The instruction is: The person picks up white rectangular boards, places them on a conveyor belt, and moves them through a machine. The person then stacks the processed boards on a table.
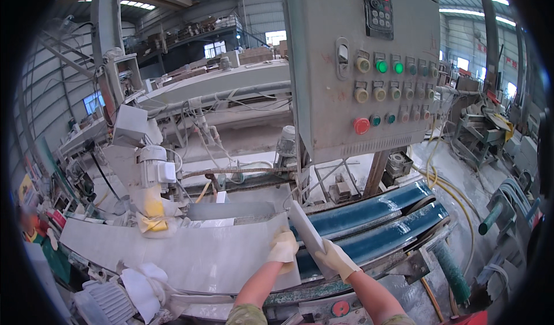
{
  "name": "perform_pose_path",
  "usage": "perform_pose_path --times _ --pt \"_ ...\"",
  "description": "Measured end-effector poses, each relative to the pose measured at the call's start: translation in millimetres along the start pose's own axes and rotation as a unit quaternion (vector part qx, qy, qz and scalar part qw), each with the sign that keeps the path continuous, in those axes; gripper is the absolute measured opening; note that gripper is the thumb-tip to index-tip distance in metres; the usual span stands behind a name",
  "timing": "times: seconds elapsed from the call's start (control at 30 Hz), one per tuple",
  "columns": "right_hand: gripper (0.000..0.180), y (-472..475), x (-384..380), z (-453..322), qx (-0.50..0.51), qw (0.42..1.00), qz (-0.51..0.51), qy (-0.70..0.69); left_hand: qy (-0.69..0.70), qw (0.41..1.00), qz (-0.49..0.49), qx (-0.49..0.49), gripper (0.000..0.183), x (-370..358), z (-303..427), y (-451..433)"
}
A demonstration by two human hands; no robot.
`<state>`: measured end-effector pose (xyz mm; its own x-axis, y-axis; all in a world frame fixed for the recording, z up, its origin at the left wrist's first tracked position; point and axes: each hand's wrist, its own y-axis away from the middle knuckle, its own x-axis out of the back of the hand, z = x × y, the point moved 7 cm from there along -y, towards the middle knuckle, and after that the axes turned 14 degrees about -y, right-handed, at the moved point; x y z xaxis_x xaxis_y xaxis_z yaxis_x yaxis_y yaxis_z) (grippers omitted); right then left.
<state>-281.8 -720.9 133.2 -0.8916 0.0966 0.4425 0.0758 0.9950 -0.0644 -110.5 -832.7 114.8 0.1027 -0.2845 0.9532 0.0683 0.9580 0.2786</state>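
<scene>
Both of my hands wear pale gloves. My right hand (339, 258) grips the near right side of a narrow grey-white stone-like slab (310, 238), which stands tilted on its edge over the blue conveyor belts (368, 212). Just left of that slab, my left hand (284, 248) is at the right end of a wide, flat pale slab (194, 251). Its fingers look curled, and whether they grip the wide slab or only rest against it is unclear. The wide slab lies along the machine bed to the left of the belts.
A grey control cabinet (329, 126) with lit green lamps and a red emergency button (361, 126) hangs ahead. Motors (153, 165) (104, 303) flank the wide slab. Yellow hoses (469, 221) cross the wet floor at right. Another person (39, 234) is at far left.
</scene>
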Motion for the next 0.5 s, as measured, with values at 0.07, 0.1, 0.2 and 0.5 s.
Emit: perform_pose_path --times 0.07,0.1,0.2,0.5 --pt "0.051 -2 5 -3 -0.015 0.999 -0.030 0.012 0.046 0.999 -0.013 -0.002 0.057 17 -14 4" --pt "0.050 -1 6 -2 -0.026 0.998 -0.047 0.019 0.069 0.997 -0.023 -0.003 0.054 25 -18 12" --pt "0.042 1 6 -19 -0.004 0.996 -0.085 0.031 0.165 0.986 0.040 -0.003 0.045 63 -40 47" --pt "0.047 -12 -20 -45 0.012 0.996 -0.087 -0.016 0.568 0.819 0.063 -0.051 0.034 -21 -39 17"
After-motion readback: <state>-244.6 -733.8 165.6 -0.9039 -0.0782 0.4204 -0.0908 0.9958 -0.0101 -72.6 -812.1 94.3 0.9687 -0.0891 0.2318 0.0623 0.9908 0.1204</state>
